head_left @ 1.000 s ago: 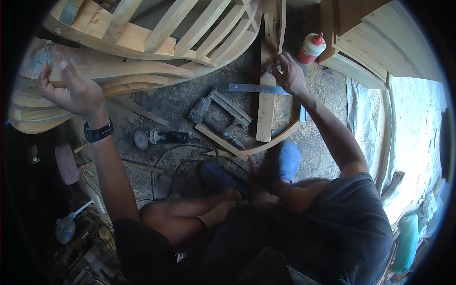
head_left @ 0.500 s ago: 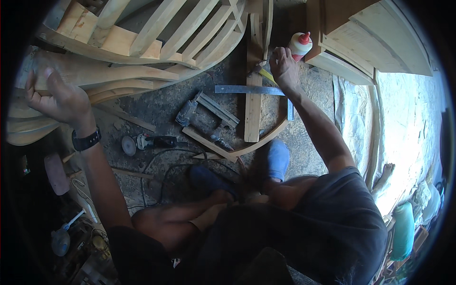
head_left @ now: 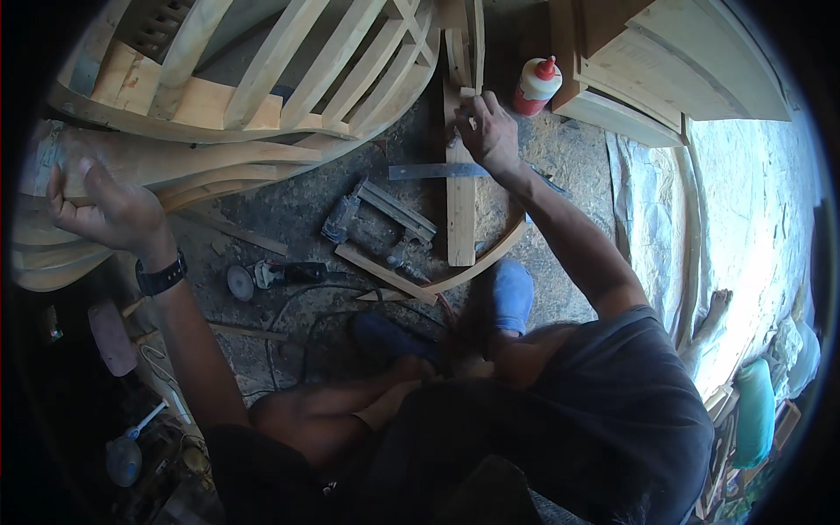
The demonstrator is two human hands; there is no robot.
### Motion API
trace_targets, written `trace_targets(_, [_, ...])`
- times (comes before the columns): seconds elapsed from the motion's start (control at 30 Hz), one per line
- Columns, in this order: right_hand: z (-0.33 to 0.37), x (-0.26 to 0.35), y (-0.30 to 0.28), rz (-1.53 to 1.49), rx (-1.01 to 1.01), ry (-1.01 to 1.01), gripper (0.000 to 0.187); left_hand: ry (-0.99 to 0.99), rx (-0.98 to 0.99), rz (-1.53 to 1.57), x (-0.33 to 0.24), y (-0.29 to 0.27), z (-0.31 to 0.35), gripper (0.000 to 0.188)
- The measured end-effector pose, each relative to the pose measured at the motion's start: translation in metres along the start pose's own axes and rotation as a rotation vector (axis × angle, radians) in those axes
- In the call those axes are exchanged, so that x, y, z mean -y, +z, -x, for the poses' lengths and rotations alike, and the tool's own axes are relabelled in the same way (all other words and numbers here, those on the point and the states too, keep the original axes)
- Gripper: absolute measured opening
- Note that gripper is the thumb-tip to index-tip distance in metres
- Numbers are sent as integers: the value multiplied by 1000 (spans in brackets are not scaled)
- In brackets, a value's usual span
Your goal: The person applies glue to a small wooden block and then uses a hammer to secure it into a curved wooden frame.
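Observation:
At the left, my left hand (head_left: 109, 206) hovers by or rests against a broad curved wooden piece (head_left: 184, 162); its fingers are loosely bent and apart from the thumb, with nothing visible between them. My right hand (head_left: 492, 138) is closed above a long straight board (head_left: 461, 206) lying on the floor. Whatever its fingers hold is hidden; a small pale wooden end (head_left: 468, 93) shows just beyond them. A metal square (head_left: 429, 171) crosses the board below that hand. To the right of the hand stands a white-and-red glue bottle (head_left: 535, 87) with a red nozzle.
A slatted wooden frame (head_left: 297, 83) fills the upper left. On the floor lie a nail gun (head_left: 376, 214), an angle grinder (head_left: 276, 276) with its cord and a curved wooden strip (head_left: 486, 260). A wooden cabinet (head_left: 647, 66) stands upper right; a mallet (head_left: 112, 339) is at left.
My right hand has moved left, away from the glue bottle, to above the board. The yellow handle seen near it before is now hidden. My left hand has barely moved.

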State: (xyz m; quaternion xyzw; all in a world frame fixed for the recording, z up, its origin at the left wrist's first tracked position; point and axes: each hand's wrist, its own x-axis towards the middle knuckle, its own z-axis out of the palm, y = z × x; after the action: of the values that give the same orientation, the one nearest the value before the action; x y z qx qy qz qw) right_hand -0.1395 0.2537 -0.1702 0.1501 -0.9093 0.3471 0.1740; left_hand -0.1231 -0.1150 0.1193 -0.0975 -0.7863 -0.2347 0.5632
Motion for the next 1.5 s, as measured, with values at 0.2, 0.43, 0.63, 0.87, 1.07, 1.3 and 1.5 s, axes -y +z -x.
trace_targets(0.2, [-40,-27,-7,158,-160,69,20,-6,-20,-30,-9,11,-1,35])
trace_targets(0.43, [-26,10,-10,-425,-35,137,31,5,-14,-2,1,1,-2,36])
trace_targets(0.63, [-26,20,-23,-1050,57,524,33,-57,3,-20,-4,4,0,38])
trace_targets(0.87, [-34,15,-28,-1429,115,664,26,-45,-26,49,-6,5,0,35])
trace_targets(1.07, [-42,16,-22,-1265,164,624,23,-36,-20,15,-10,6,0,35])
trace_targets(1.3, [-56,28,-2,-591,214,375,41,-92,-32,58,-10,7,3,35])
trace_targets(1.5, [-60,39,18,-412,282,218,40,-78,1,20,-11,6,3,36])
